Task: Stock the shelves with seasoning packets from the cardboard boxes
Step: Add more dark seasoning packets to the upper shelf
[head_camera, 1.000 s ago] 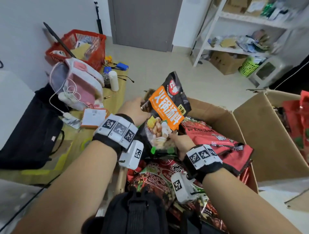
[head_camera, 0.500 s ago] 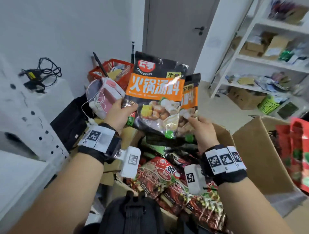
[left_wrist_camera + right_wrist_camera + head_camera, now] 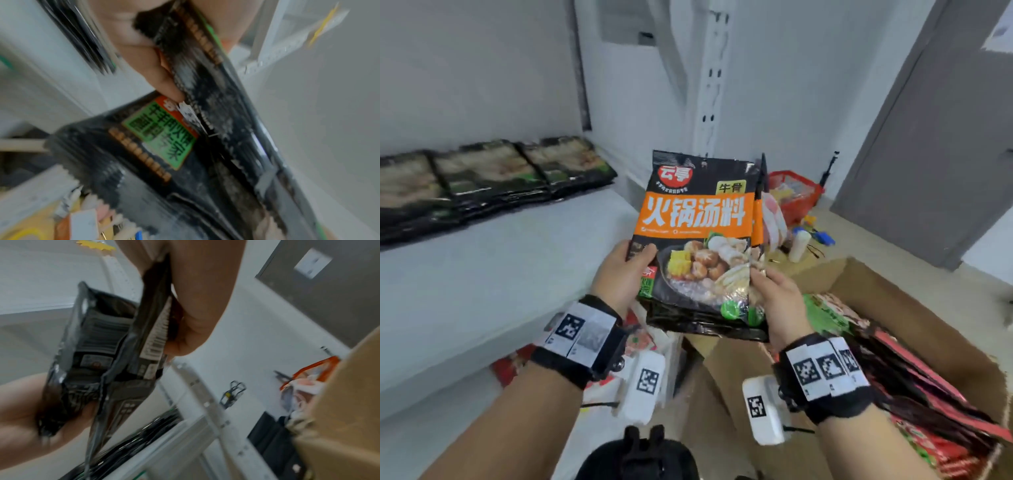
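Hands first: my left hand (image 3: 619,274) and right hand (image 3: 777,298) each clamp a lower corner of the glossy black-and-orange seasoning packets (image 3: 698,240), held upright between brown cardboard box (image 3: 914,301) and white shelf (image 3: 493,270), probably to square them before shelving left.

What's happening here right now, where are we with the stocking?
A person holds a small stack of black-and-orange soup packets upright in front of them, left hand gripping one edge and right hand the other. The white shelf at left already has a row of dark packets lying at its back. The open cardboard box at right holds more red packets. The held packets are not yet on the shelf.
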